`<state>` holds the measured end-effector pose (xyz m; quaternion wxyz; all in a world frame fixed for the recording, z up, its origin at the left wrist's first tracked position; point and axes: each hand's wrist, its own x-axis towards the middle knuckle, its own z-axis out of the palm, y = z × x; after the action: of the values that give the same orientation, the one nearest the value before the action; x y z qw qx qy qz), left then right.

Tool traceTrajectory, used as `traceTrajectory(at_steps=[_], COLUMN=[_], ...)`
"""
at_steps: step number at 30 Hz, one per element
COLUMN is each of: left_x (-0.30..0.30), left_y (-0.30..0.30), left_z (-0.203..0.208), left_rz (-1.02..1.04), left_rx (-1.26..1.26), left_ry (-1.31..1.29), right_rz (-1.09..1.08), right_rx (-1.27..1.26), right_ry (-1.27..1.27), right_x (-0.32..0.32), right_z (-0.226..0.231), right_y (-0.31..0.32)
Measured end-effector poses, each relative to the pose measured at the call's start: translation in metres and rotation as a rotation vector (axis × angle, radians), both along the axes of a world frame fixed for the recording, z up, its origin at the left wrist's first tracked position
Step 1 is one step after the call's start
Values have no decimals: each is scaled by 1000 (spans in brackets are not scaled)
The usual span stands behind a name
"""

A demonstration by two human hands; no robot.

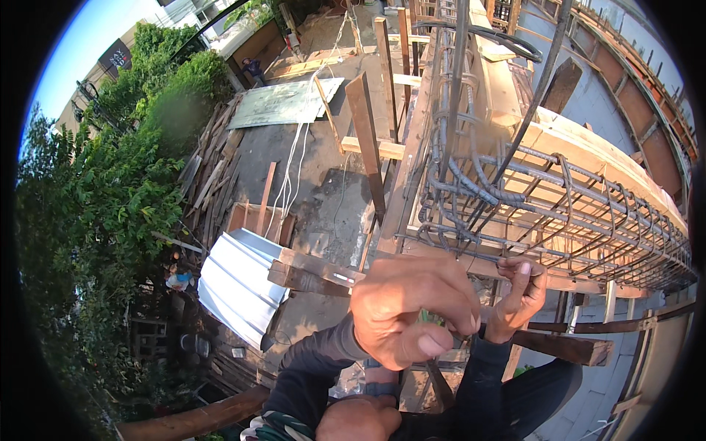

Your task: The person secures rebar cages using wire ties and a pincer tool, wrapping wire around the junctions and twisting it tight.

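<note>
My left hand [415, 309] is raised close in the middle of the view, its fingers curled in toward the thumb. A bit of green shows between them, and I cannot make out what the hand holds. My right hand [520, 294] is to its right, thumb and fingers pinched together at the lower edge of a steel rebar cage [566, 198]. Whatever is in that pinch is too small to name. The cage has long bars tied with stirrups, and its bent bar ends [471, 184] face me. It lies beside wooden formwork boards [603, 151].
Upright timbers [365, 140] stand left of the cage. A short wooden beam [309, 272] juts out left of my hands. Far below lie white corrugated sheeting [239, 283], a pale flat panel [283, 103] and stacked planks [213, 173]. Thin white cords [294, 165] hang down. Trees [125, 176] fill the left.
</note>
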<state>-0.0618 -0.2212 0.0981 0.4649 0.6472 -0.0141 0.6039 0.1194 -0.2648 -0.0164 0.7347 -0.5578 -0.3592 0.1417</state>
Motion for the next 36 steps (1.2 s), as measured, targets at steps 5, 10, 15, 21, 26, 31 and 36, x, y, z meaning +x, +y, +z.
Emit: traceTrajectory(at_steps=[5, 10, 15, 21, 26, 31, 36], left_x=[55, 61, 46, 42, 14, -7, -31], left_y=[-37, -52, -43, -75, -148, -137, -67], left_z=[14, 0, -8, -85, -192, -221, -211], left_rz=[-445, -470, -516, -1029, -1081, -935, -476], left_rx=[42, -84, -82, -52, 8, -52, -623], left_ry=[-383, -430, -127, 830, 1215, 1316, 1241], right_rz=[42, 71, 83, 84, 17, -50, -2], right_rx=[-1, 14, 55, 53, 193, 33, -382], right_ry=[23, 57, 225, 236, 230, 124, 108], right_x=[-2, -3, -3, 10, 35, 36, 26], right_z=[2, 0, -12, 9, 49, 23, -88], right_y=[-9, -14, -18, -25, -51, -42, -37])
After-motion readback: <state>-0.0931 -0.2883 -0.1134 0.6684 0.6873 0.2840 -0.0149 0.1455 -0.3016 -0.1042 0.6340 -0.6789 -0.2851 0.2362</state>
